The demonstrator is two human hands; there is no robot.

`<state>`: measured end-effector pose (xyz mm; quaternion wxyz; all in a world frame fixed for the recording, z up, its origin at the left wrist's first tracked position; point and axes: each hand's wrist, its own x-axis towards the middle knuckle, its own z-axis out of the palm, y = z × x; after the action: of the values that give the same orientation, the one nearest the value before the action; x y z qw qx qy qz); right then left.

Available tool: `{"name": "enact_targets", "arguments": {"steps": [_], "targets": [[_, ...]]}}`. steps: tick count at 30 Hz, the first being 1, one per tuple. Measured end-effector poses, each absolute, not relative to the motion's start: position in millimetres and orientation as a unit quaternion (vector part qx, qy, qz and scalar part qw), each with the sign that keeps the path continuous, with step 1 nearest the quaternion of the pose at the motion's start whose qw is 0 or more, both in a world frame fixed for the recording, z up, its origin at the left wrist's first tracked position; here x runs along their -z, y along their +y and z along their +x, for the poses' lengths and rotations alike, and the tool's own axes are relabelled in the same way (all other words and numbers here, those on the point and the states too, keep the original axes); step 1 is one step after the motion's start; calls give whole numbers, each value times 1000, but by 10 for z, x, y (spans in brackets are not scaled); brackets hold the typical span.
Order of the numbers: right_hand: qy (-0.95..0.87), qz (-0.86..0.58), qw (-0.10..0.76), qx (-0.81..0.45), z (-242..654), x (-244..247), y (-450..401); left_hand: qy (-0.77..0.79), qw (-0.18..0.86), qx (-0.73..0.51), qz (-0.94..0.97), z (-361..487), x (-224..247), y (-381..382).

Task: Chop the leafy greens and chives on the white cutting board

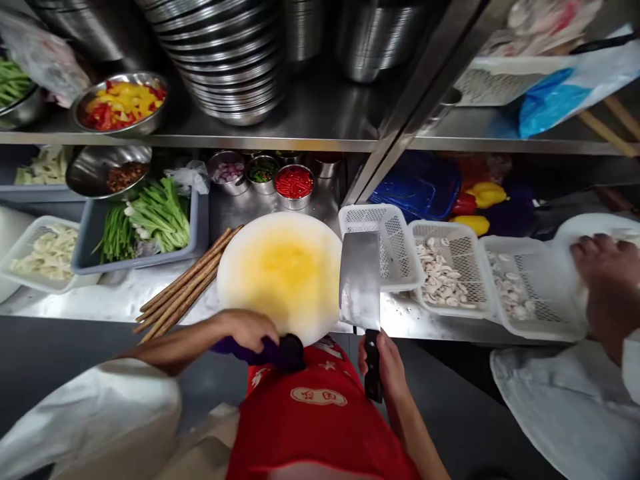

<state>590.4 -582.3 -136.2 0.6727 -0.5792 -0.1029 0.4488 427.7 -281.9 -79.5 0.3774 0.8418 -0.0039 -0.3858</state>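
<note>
- Got a cleaver (360, 283) clamped by its handle (373, 383) in the right hand (386, 363), up along the right edge of the cutting board (285, 230).
- Got the left hand (253, 330) closed around a dark purple thing (280, 355), too unclear to name, at the near edge of the board.
- Seeing a big yellow stain (287, 263) smack mid-board.
- Spotting brown sticks (193, 280) bunched on the counter (120, 293) just left of the board, plus red chilies (294, 181) in a bowl (295, 202) behind it.
- Also spotting white baskets (370, 219) to the board's right, two with sliced mushrooms (440, 273), and a gray tub (201, 220) of greens (163, 217) farther off to its left.
</note>
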Motion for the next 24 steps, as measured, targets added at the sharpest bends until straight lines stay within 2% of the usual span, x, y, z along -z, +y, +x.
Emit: {"name": "enact_targets", "arguments": {"steps": [2, 5, 7, 10, 15, 19, 24], "targets": [[-92, -578, 676, -449, 5855, 1387, -5923, 22, 377, 331, 864, 4549, 542, -2423], [-74, -570, 684, -449, 5771, 1438, -6015, 138, 332, 143, 922, 5360, 229, -1859], [-67, -568, 687, -448, 5715, 1479, -6049, 227, 315, 65, 919, 5990, 148, -1599], [-55, -571, 693, -436, 5641, 1541, -6101, 322, 337, -16, 884, 6880, 221, -1375], [4, -597, 686, -416, 5520, 1602, -6249, 369, 356, -106, 852, 7916, 609, -1289], [47, -623, 665, -410, 5483, 1579, -6338, 417, 415, -155, 793, 8106, 1022, -1495], [40, -610, 671, -420, 5600, 1537, -6271, 473, 541, -250, 649, 7615, 1419, -1759]]}}
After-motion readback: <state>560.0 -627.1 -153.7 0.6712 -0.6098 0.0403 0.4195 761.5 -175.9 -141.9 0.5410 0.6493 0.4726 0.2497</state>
